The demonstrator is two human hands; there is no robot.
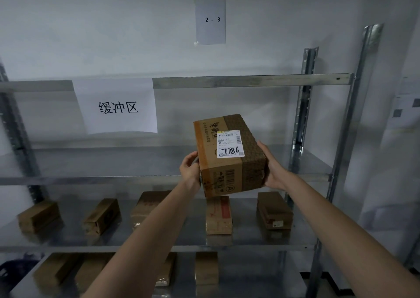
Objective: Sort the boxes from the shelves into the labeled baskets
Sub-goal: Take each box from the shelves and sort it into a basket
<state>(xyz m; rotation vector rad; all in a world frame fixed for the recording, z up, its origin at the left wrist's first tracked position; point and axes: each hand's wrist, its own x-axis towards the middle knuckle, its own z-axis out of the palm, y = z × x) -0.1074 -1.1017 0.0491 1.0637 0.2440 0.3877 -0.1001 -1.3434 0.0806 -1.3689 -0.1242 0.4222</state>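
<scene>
A person's 2 bare arms reach forward from the bottom of the view toward a metal shelving unit [318, 177] against a pale wall. Both hands hold 1 brown cardboard box [229, 154] up in the air, in front of the upper shelf and above the shelf below it. The box is tilted, its top face turned toward the camera. The left hand [190, 169] presses against the box's left side near the lower corner, fingers curled around the edge. The right hand [271, 168] cups the right side, palm flat on the cardboard and fingers spread along it. The box sits squarely between the 2 palms, clamped from both sides.

A white shipping label [230, 143] on the top face carries barcodes and the handwritten number 7186.

A sheet of paper [118, 107] with 3 printed Chinese characters hangs from the shelf's top rail, to the left of the box. Higher on the wall, a smaller paper sign [211, 21] reads "2 - 3".

On the shelf below the held box, 5 smaller brown boxes [218, 215] stand in a row, well apart from each other. More boxes lie on the lowest visible shelf, blurred.
</scene>
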